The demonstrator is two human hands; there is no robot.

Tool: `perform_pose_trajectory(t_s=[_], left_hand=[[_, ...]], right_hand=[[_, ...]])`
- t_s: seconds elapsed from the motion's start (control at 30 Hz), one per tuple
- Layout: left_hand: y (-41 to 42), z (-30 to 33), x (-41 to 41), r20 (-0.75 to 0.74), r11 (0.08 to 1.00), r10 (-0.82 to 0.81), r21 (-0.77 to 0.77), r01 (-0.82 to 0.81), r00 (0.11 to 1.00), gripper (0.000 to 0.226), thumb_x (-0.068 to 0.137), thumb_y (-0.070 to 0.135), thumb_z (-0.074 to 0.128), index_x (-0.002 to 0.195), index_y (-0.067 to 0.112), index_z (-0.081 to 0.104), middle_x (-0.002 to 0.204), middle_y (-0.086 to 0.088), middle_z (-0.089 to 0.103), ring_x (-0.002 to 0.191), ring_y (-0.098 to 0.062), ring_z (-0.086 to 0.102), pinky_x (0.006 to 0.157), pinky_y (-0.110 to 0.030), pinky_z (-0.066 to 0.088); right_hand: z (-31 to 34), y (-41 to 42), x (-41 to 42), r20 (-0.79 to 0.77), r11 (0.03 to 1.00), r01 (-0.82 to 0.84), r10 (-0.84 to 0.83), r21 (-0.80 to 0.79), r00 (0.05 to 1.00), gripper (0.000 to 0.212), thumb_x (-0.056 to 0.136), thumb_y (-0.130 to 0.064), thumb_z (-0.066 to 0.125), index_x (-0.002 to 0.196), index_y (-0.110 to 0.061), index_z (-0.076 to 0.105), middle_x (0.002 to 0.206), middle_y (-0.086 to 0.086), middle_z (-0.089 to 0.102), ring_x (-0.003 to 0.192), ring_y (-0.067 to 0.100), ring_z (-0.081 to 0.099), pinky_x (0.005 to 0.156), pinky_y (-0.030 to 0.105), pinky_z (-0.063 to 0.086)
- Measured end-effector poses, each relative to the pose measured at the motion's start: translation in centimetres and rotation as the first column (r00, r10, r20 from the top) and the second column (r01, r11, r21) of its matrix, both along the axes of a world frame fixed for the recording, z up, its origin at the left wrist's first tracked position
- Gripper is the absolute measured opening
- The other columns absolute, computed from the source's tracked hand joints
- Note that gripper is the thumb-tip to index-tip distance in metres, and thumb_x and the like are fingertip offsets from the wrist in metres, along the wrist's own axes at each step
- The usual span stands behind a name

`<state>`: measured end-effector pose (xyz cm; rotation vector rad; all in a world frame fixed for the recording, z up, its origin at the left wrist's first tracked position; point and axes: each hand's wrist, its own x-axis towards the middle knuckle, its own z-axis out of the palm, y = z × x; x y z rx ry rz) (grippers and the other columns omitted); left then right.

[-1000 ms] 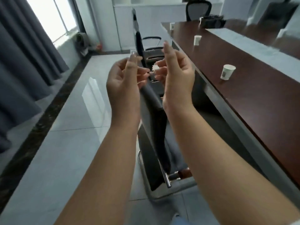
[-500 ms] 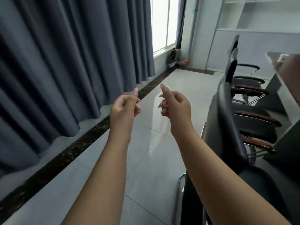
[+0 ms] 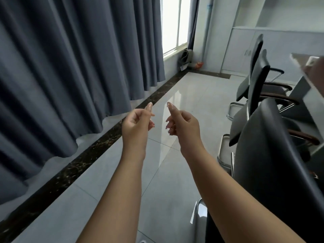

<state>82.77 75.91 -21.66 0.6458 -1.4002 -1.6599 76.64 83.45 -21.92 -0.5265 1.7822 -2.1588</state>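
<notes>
Hanging from ceiling to floor along the left wall: grey curtain, drawn in heavy folds, leaving only a strip of window uncovered at the far end.

Tiled floor, pale and glossy, edged by a dark border strip beneath the curtain hem.

Near chair, black, high-backed, seen from behind. It stands just beside the right forearm and is the object closest to the hands. It faces the worktop, probably pushed in to keep the aisle free.

Two further chairs, the same pattern, in a row beyond it, also turned toward the worktop, with brown armrests showing.

White cabinets against the far wall, doors shut.

Left hand, raised at chest height over the floor. Its index finger points up, the other fingers are folded into the palm, and the grip is closed with nothing showing inside it.

Right hand, a mirror of the left and close to it but not touching. Its grip is likewise closed on nothing visible. The hands touch neither chair nor curtain; the posture reads as a gesture between steps, not a hold.
</notes>
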Motion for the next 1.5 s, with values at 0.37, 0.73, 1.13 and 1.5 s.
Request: perform_pose_trajectory(t_s=[0.37,0.73,1.13,1.5], left_hand=[[-13.9,0.5,-12.1,0.019,0.977,-0.214,-0.003,0.215,0.977,0.028,0.087,0.03,0.06,0.062,0.021,0.053,0.046,0.015,0.049,0.054,-0.004,0.047,0.064,-0.022,0.044],[-17.5,-2.0,-27.5,0.097,0.925,-0.378,0.008,0.379,0.921,0.019,0.087,0.029,0.061,0.071,0.02,0.056,0.048,0.014,0.054,0.05,0.002,0.052,0.066,-0.018,0.051],[-11.5,-0.1,-51.8,0.033,0.767,-0.642,-0.002,0.642,0.766,0.023,0.089,0.026,0.059,0.068,0.017,0.056,0.05,0.011,0.053,0.057,-0.006,0.05,0.063,-0.02,0.047],[4.9,-4.4,-64.0,0.127,0.261,-0.958,0.017,0.965,0.257,0.035,0.088,0.021,0.059,0.054,0.019,0.053,0.049,0.004,0.048,0.054,-0.012,0.044,0.06,-0.026,0.039]], right_hand=[[0.6,-13.7,-10.6,-0.027,0.987,0.16,-0.161,-0.016,0.987,0.044,0.091,-0.031,0.058,0.05,-0.015,0.051,0.047,-0.006,0.053,0.044,0.006,0.047,0.053,0.02,0.042],[-1.9,-16.1,-25.9,0.008,0.961,0.275,-0.275,0.018,0.961,0.039,0.089,-0.031,0.06,0.054,-0.015,0.054,0.045,-0.008,0.055,0.044,0.006,0.049,0.054,0.021,0.042],[-2.3,-9.4,-47.3,0.049,0.844,0.536,-0.537,0.026,0.842,0.04,0.089,-0.034,0.06,0.057,-0.012,0.053,0.043,-0.009,0.053,0.043,0.004,0.047,0.053,0.02,0.042],[-5.5,5.6,-53.9,0.122,0.46,0.886,-0.884,0.053,0.452,0.04,0.09,-0.03,0.059,0.055,-0.012,0.052,0.049,-0.004,0.051,0.047,0.005,0.046,0.054,0.019,0.041]])
